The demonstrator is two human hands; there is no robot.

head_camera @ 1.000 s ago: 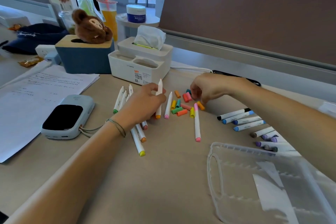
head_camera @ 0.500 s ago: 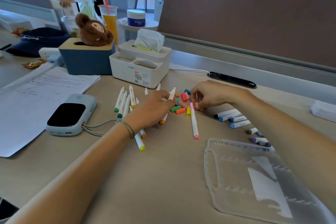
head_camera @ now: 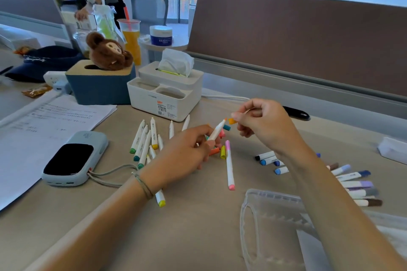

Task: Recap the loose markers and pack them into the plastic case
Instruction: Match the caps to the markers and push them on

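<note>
Our left hand (head_camera: 182,154) grips the light, stiff white orange-tipped marker (head_camera: 217,131) mid-barrel, while our right hand (head_camera: 262,125) pinches its small, slippery orange cap (head_camera: 231,121).

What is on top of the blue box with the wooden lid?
A brown plush monkey lies on the blue box, beside the lid's slot. What is inside the box cannot be seen; the lid covers it.

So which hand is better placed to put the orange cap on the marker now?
The right hand: it pinches the orange cap just off the tip of the marker, which the left hand holds with the tip pointing at the cap.
</note>
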